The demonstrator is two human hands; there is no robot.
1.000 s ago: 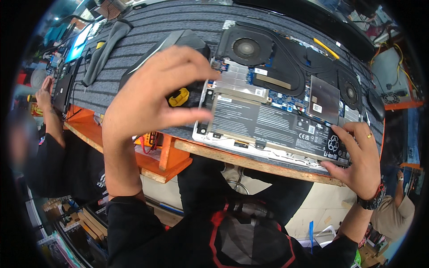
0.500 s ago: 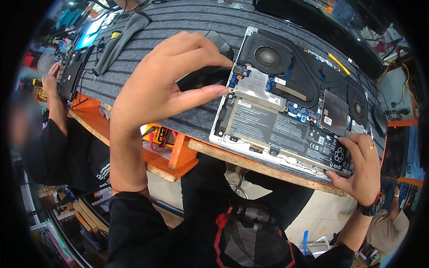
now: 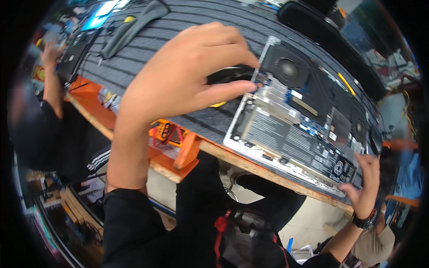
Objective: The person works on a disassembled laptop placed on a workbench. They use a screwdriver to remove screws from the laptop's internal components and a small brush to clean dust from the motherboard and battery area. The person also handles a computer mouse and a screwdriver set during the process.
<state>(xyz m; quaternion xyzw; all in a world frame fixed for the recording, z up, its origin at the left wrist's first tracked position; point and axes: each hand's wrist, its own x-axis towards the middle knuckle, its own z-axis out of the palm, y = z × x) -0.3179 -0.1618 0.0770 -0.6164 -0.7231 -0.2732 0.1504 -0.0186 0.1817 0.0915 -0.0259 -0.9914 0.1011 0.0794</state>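
Note:
An opened-up laptop (image 3: pixel 286 129) lies on the bench, its inside facing up. Two round fans, a bare blue circuit board and a wide black battery (image 3: pixel 290 140) show. My left hand (image 3: pixel 192 71) holds the laptop's left edge, thumb and forefinger spread apart along it beside the circuit board. My right hand (image 3: pixel 367 185) grips the near right corner by the battery's end, thumb on the front edge and fingers on the right side. A dark object (image 3: pixel 230 75) behind my left hand is mostly hidden.
The bench has a grey ribbed mat (image 3: pixel 196 13) and a wooden front edge. A long black case (image 3: pixel 330 49) lies behind the laptop, near a yellow tool (image 3: pixel 346 84). Below sits an orange multimeter (image 3: pixel 167 133) on a shelf. At left, another person's hand (image 3: pixel 51 56) is beside a dark laptop.
The view has shifted, so the bench and laptop sit farther right in it and are blurred. My left thumb now overlaps the laptop's edge; the right hand stays at its corner.

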